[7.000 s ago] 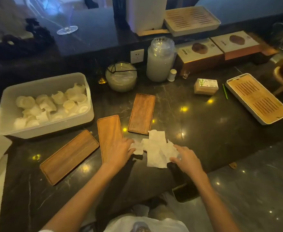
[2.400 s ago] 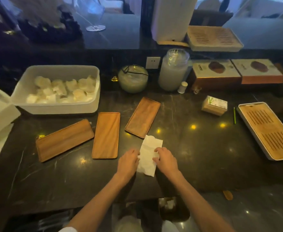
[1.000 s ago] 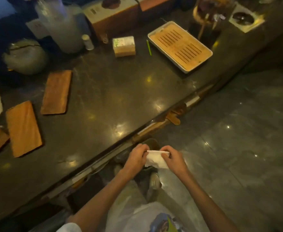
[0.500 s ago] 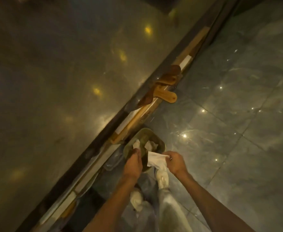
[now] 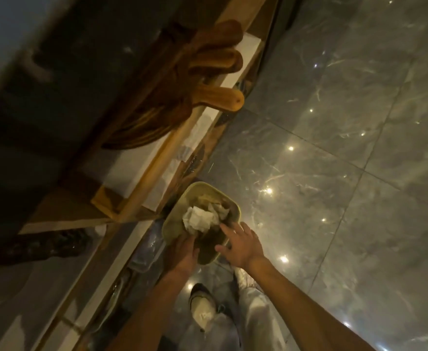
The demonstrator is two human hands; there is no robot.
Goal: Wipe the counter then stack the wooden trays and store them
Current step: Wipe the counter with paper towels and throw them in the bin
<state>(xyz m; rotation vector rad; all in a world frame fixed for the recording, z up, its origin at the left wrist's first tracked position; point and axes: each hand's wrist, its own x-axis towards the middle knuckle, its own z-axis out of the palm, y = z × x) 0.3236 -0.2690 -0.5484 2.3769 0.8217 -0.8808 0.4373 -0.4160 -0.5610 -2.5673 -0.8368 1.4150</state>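
The view looks straight down at the floor beside the counter. A small pale green waste bin point(image 5: 206, 189) stands on the floor and holds the crumpled white tissue point(image 5: 199, 219) on top of other paper. My left hand point(image 5: 184, 252) grips the bin's near rim. Just right of it, my right hand point(image 5: 240, 245) hovers over the bin with its fingers spread and nothing in it, apart from the tissue. The wooden trays are out of view.
The dark counter edge point(image 5: 55, 72) fills the upper left. Under it, a wooden shelf rail point(image 5: 157, 160) carries wooden boards with handles point(image 5: 218, 98) that stick out. Glossy grey floor tiles point(image 5: 334, 148) spread to the right. My shoe point(image 5: 202, 310) stands below the bin.
The folded tissue, held between both hands over the bin half a second ago, now lies in the bin. My right hand has let go and opened. The view has dropped closer to the floor.
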